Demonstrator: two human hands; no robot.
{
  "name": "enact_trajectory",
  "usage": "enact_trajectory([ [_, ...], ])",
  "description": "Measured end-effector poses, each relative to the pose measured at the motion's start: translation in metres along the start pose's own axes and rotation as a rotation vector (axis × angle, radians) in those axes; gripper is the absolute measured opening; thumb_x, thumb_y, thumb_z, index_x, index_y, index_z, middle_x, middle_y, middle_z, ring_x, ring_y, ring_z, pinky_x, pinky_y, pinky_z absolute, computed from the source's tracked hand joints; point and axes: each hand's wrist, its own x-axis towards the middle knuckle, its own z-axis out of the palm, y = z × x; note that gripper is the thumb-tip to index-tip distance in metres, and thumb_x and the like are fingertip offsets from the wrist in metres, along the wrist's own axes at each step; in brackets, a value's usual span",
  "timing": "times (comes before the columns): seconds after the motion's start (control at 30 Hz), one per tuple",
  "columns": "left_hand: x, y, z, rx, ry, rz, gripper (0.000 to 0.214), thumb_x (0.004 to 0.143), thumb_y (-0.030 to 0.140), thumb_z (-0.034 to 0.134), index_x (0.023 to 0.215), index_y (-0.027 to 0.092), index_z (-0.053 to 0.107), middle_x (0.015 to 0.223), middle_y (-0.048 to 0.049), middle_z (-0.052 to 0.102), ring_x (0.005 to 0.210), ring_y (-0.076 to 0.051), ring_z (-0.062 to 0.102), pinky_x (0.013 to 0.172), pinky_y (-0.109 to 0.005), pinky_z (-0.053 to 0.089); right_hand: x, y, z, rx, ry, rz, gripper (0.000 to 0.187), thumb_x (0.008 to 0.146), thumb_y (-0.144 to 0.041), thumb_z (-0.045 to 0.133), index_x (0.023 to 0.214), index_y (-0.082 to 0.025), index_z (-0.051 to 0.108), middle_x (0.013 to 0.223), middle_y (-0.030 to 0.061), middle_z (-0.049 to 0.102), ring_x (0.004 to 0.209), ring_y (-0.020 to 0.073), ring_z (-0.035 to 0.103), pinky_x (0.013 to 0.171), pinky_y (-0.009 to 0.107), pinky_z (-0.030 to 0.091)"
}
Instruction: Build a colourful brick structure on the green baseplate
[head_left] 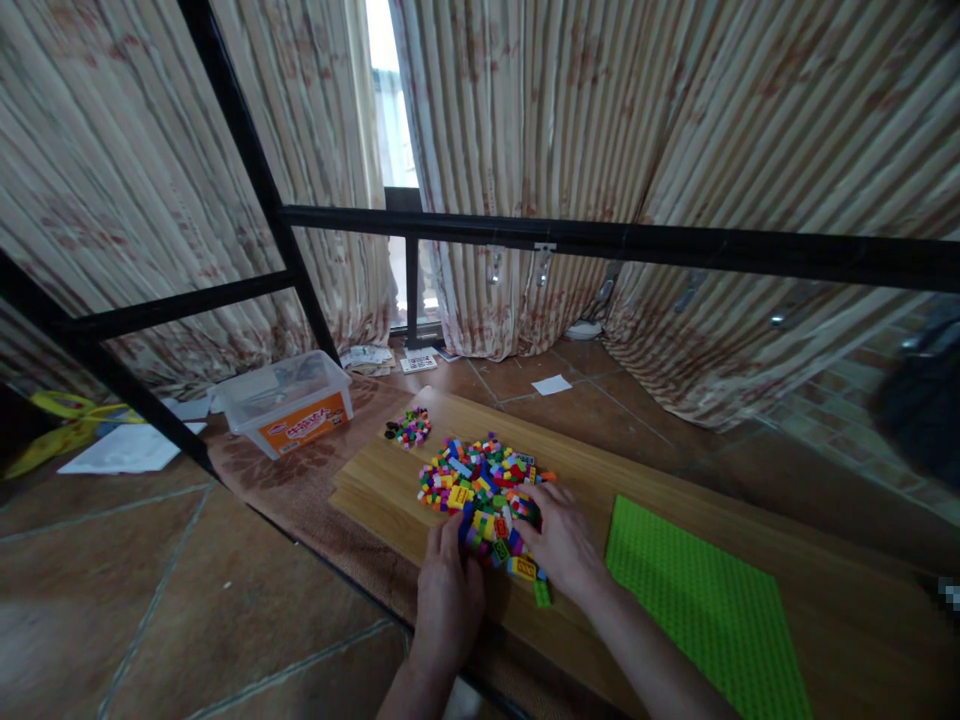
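Observation:
A heap of small, many-coloured toy building bricks (457,497) lies on a low wooden board. At the heap's near left edge is my left hand (450,595), its fingers stretched forward and the thumb apart, with a dark blue brick (467,520) by the fingertips. My right hand (561,535) reaches over the heap's right side, thumb and fingers spread among the bricks. Whether either hand grips a single brick is hard to see. Close to my hands lie a yellow brick (523,568) and a green brick (541,594).
A green studded baseplate (697,600) lies to the right on the wooden board (390,490). Farther back is a smaller brick pile (412,427). A clear plastic box (289,400) with an orange label stands at left. Black metal bars (487,228) cross before the curtains.

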Motion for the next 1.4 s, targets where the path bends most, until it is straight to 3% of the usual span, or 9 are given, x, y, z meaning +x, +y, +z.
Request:
enact_trajectory([
  [0.23, 0.002, -0.007, -0.008, -0.111, -0.027, 0.041, 0.052, 0.073, 0.0, 0.045, 0.121, 0.016, 0.054, 0.117, -0.0104, 0.06, 0.109, -0.021, 0.058, 0.097, -0.04, 0.048, 0.0, 0.006, 0.001, 0.025, 0.006, -0.055, 0.024, 0.084, -0.019, 0.055, 0.104, -0.02, 0.067, 0.101, 0.008, 0.065, 0.102, 0.0242, 0.054, 0.092, 0.038, 0.042],
  [0.5, 0.003, -0.006, -0.01, -0.164, -0.007, 0.023, 0.041, 0.078, 0.01, 0.049, 0.117, 0.018, 0.057, 0.109, -0.0087, 0.062, 0.096, -0.02, 0.062, 0.088, -0.039, 0.051, -0.008, 0.027, -0.009, 0.108, 0.062, 0.03, 0.03, 0.086, -0.022, 0.049, 0.111, -0.022, 0.064, 0.101, 0.0054, 0.067, 0.095, 0.021, 0.059, 0.087, 0.037, 0.045],
  [0.73, 0.001, -0.008, -0.009, -0.131, -0.022, 0.022, 0.041, 0.079, 0.01, 0.048, 0.118, 0.017, 0.056, 0.11, -0.0091, 0.06, 0.098, -0.02, 0.061, 0.089, -0.039, 0.05, -0.012, 0.021, -0.01, 0.047, 0.041, -0.004, 0.034, 0.081, -0.023, 0.058, 0.114, -0.021, 0.063, 0.114, 0.0068, 0.065, 0.106, 0.0245, 0.054, 0.095, 0.039, 0.041],
  [0.87, 0.001, -0.012, -0.008, -0.134, -0.006, 0.016, 0.04, 0.08, 0.012, 0.049, 0.119, 0.017, 0.056, 0.109, -0.0097, 0.061, 0.093, -0.02, 0.062, 0.085, -0.039, 0.052, -0.009, 0.021, -0.008, 0.105, 0.058, 0.062, 0.036, 0.079, -0.015, 0.054, 0.113, -0.021, 0.065, 0.103, 0.0061, 0.068, 0.099, 0.0222, 0.058, 0.092, 0.038, 0.043],
  [1.0, -0.001, -0.006, -0.008, -0.163, 0.06, -0.003, 0.036, 0.081, 0.019, 0.054, 0.117, 0.017, 0.057, 0.108, -0.0101, 0.063, 0.094, -0.022, 0.063, 0.084, -0.038, 0.052, -0.013, 0.028, -0.006, 0.302, 0.133, 0.137, 0.035, 0.08, -0.019, 0.051, 0.111, -0.023, 0.066, 0.099, 0.0043, 0.069, 0.095, 0.0206, 0.062, 0.091, 0.039, 0.046],
  [1.17, 0.001, 0.025, -0.004, -0.31, 0.061, -0.058, 0.038, 0.087, 0.035, 0.054, 0.12, 0.016, 0.054, 0.101, -0.0098, 0.064, 0.081, -0.019, 0.064, 0.071, -0.031, 0.053, -0.027, 0.016, -0.01, 0.864, 0.181, 0.302, 0.034, 0.077, -0.033, 0.061, 0.108, -0.02, 0.067, 0.104, 0.0074, 0.072, 0.095, 0.0223, 0.066, 0.087, 0.038, 0.05],
  [1.3, 0.009, 0.056, 0.003, -0.467, -0.118, -0.066, 0.035, 0.092, 0.04, 0.048, 0.117, 0.017, 0.056, 0.104, -0.008, 0.066, 0.09, -0.018, 0.063, 0.08, -0.03, 0.051, -0.042, -0.011, -0.018, 1.15, 0.132, 0.446, 0.039, 0.071, -0.04, 0.07, 0.105, -0.022, 0.07, 0.103, 0.0066, 0.073, 0.089, 0.0222, 0.066, 0.076, 0.033, 0.052],
  [1.4, 0.01, 0.067, 0.009, -0.6, -0.231, -0.09, 0.033, 0.094, 0.042, 0.044, 0.107, 0.016, 0.059, 0.094, -0.0056, 0.067, 0.086, -0.017, 0.062, 0.075, -0.026, 0.05, -0.053, -0.023, -0.02, 1.239, 0.106, 0.449, 0.041, 0.074, -0.043, 0.069, 0.109, -0.023, 0.069, 0.105, 0.0063, 0.071, 0.085, 0.0199, 0.066, 0.072, 0.03, 0.051],
])
